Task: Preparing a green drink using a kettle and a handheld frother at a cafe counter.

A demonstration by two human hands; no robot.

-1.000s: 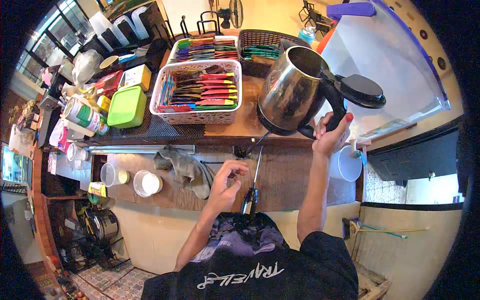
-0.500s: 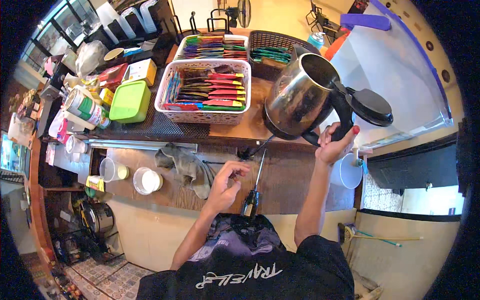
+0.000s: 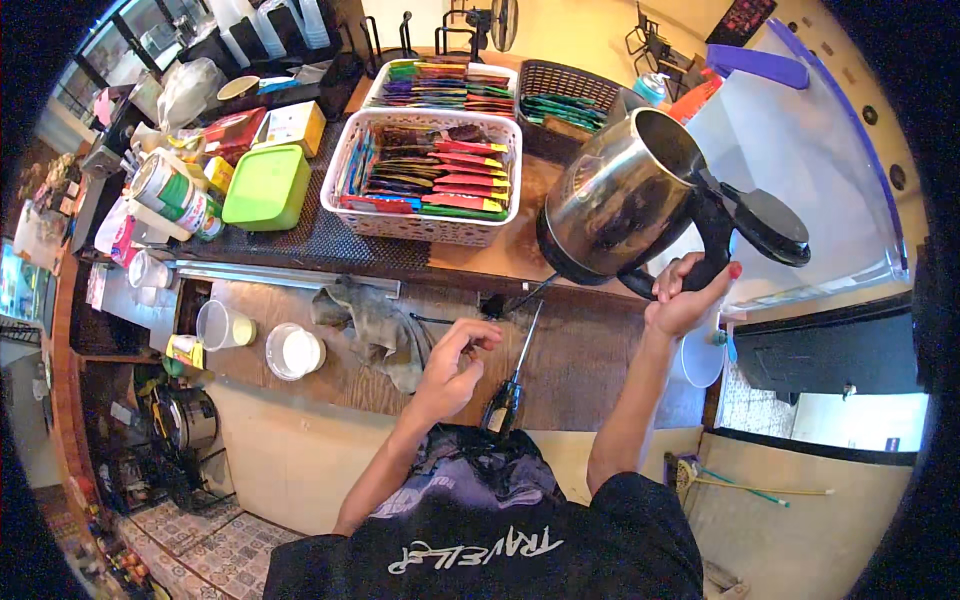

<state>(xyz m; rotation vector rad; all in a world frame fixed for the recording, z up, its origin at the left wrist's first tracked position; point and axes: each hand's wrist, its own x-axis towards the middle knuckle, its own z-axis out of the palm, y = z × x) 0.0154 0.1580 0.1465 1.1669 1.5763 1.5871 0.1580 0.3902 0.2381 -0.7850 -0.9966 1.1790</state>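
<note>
My right hand (image 3: 690, 295) is closed round the lower part of the black handle of a steel electric kettle (image 3: 610, 205). Tilted over the counter's right end, the kettle has its black lid (image 3: 768, 222) swung back and its wide mouth exposed. What is inside cannot be made out. My left hand (image 3: 452, 372) hovers over the lower wooden ledge with nothing in it, its fingers loosely bent and the thumb apart. Just right of it is a tool with a thin metal rod and black handle (image 3: 502, 405). A grey cloth (image 3: 375, 325) lies left of that hand.
White baskets of colourful sachets (image 3: 415, 225) stand on the upper counter, beside a dark brown basket (image 3: 570, 82). Left of them are a green-lidded box (image 3: 267, 188) and a tin (image 3: 165, 190). Two plastic cups (image 3: 295, 352) sit on the ledge. A translucent panel (image 3: 790, 150) rises at right.
The view has shifted slightly, and the kettle in my right hand sits a little farther right. My left hand keeps nearly the same pose.
</note>
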